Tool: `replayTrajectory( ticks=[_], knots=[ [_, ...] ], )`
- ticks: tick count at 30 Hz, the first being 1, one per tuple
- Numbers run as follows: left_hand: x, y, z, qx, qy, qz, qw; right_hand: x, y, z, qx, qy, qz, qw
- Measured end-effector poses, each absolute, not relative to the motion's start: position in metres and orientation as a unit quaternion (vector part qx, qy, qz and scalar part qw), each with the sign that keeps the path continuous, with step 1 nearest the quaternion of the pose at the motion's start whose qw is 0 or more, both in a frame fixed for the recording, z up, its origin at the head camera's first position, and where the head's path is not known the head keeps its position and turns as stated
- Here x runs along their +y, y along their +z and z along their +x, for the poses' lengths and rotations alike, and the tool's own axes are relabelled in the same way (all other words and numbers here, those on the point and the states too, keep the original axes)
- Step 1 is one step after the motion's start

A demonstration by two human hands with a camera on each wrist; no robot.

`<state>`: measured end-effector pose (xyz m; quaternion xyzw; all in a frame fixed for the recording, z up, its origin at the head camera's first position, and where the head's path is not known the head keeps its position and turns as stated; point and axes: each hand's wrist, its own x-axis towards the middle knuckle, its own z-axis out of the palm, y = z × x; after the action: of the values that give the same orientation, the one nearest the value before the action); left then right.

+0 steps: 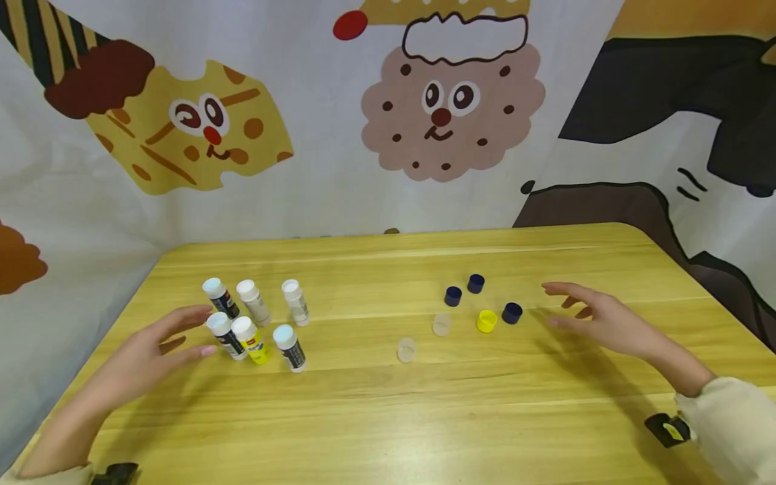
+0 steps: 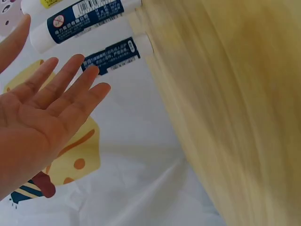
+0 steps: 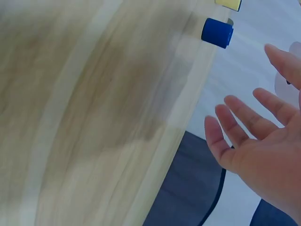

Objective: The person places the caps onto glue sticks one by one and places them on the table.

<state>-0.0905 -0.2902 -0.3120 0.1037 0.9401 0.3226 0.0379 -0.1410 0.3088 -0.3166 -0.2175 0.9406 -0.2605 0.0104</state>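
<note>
Several uncapped glue sticks stand upright at the left: a yellow one (image 1: 257, 351), dark-labelled ones (image 1: 294, 356) and white-labelled ones (image 1: 297, 306). My left hand (image 1: 148, 357) hovers beside the leftmost dark glue stick (image 1: 229, 342), fingers spread and holding nothing. In the left wrist view, two dark-labelled glue sticks (image 2: 113, 57) show past its fingertips. At the right lie loose caps: three dark blue caps (image 1: 512, 313), a yellow cap (image 1: 486, 321) and two clear caps (image 1: 407, 349). To the right of them my right hand (image 1: 612, 327) hangs above the table, relaxed and without contact.
The wooden table (image 1: 364, 417) carries both groups, with bare wood between them. Behind it hangs a white cloth (image 1: 327, 188) printed with cartoon biscuits. Dark wrist straps (image 1: 668, 430) show near the sleeves.
</note>
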Motion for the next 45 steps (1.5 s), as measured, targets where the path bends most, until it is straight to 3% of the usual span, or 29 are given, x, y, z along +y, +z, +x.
replayTrajectory(
  ticks=[10,19,45],
  knots=[
    [-0.286,-0.315,-0.095,0.918,0.375,0.094,0.082,0.298,-0.324,-0.152,0.914,-0.32,-0.243,0.06],
    [-0.283,-0.319,-0.1,0.914,0.385,0.098,0.085,0.286,-0.327,-0.161,0.903,-0.343,-0.239,0.097],
    [-0.277,-0.32,-0.104,0.913,0.382,0.101,0.097,0.277,-0.337,-0.173,0.908,-0.341,-0.213,0.113]
  ],
)
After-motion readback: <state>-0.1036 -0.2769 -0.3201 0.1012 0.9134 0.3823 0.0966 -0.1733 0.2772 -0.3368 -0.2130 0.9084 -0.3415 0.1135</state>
